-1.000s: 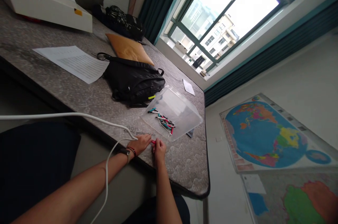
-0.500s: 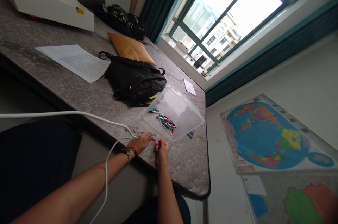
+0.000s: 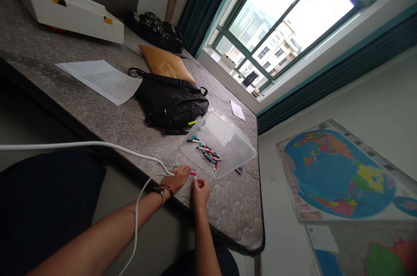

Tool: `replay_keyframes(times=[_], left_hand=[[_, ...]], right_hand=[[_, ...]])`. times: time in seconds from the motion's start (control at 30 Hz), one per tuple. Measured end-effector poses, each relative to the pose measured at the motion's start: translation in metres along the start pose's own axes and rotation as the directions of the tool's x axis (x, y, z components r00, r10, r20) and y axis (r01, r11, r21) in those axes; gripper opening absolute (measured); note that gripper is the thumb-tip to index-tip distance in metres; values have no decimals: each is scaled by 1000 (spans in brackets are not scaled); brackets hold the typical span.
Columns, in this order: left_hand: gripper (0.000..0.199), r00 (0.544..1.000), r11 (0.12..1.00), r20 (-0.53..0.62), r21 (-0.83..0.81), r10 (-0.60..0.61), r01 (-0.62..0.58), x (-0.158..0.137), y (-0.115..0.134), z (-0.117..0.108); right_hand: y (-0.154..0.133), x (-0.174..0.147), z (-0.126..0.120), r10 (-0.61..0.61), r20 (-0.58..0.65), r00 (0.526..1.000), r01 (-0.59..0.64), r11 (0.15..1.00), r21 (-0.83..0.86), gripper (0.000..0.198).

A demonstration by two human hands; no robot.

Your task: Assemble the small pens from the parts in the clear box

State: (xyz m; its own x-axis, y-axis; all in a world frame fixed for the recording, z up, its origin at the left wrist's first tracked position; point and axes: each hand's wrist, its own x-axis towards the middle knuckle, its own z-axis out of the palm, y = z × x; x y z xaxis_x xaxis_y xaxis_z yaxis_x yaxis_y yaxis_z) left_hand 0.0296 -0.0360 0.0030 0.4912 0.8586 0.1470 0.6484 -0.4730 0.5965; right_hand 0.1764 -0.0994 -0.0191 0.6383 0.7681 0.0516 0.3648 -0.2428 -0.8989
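The red pen lies at the left hand's fingertips, toward its 2 o'clock; those fingers are closed on it; the right hand is at the pen's 5 o'clock, thumb and finger pinched near its end; a small whitish bit shows there, and I cannot tell whether the right hand grips it.

More pens, teal, black, white and red, lie heaped in the clear box at 1 o'clock from the hands; a dark flat thing pokes out past the box's 4 o'clock side.

All this is on a grey quilted mattress; the backpack sits between 11 and 12 o'clock, near the box, with the envelope beyond it; the printed sheet lies at 10, the white case farther out; the window fills 1 o'clock, and the world map hangs on the wall at 3.

The near edge runs under the forearms from 10 o'clock to a rounded corner at 4; quilted fabric stretches from the right hand to that corner, and between sheet and near edge at 10; the box bounds the room at 1; a white cable comes in from 9, overlaps the left hand in view and drops toward 7; contact cannot be told.
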Motion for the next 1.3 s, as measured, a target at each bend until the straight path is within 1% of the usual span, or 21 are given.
replay_keyframes(times=[0.07, 0.13, 0.23, 0.33, 0.43, 0.57, 0.77, 0.87, 0.93, 1.0, 1.07, 1.13, 1.3], left_hand=[[30, 1000, 1000, 2, 9, 5, -5, 0, 0, 1], [29, 1000, 1000, 2, 13, 17, -17, 0, -1, 2], [27, 1000, 1000, 5, 4, 17, -17, 1, -3, 5], [27, 1000, 1000, 7, -7, 17, -17, 1, -3, 6], [26, 1000, 1000, 2, -14, 23, -23, 0, -2, 4], [27, 997, 997, -21, -2, 80, -80, -1, 0, 0], [36, 991, 994, -79, 19, 111, -109, -4, 1, -2], [43, 976, 979, -86, 36, 202, -200, -3, -1, 1], [40, 959, 961, -66, 39, 276, -274, -3, -3, 5], [33, 943, 944, -36, 35, 330, -328, -1, -6, 8], [26, 933, 933, -1, 31, 359, -359, 0, -8, 11], [23, 931, 931, 26, 31, 364, -365, 0, -10, 13], [24, 940, 939, 20, 36, 341, -341, 1, -10, 14]], right_hand=[[-1, -1, -3, -25, 12, 1000, 26, 995, -97, 27], [-3, 1, -3, -10, 39, 999, 17, 986, -169, 26], [-8, 5, 2, 3, 31, 1000, 4, 976, -216, 20], [-10, 7, 5, -15, 23, 1000, 19, 985, -170, 15], [-7, 6, 1, -25, 87, 996, 31, 997, -69, 13], [4, 4, -6, -5, 217, 976, -4, 999, 42, 22], [10, 4, -8, 52, 268, 962, -83, 991, 105, 31], [8, 4, -10, 50, 303, 952, -94, 987, 131, 33], [7, 3, -11, 30, 335, 942, -81, 987, 138, 33], [6, 2, -13, 19, 360, 933, -74, 988, 139, 32], [6, 1, -13, 19, 370, 929, -78, 986, 146, 31], [7, 1, -13, 21, 365, 931, -85, 984, 158, 31], [8, 0, -13, 16, 322, 946, -71, 984, 161, 29]])
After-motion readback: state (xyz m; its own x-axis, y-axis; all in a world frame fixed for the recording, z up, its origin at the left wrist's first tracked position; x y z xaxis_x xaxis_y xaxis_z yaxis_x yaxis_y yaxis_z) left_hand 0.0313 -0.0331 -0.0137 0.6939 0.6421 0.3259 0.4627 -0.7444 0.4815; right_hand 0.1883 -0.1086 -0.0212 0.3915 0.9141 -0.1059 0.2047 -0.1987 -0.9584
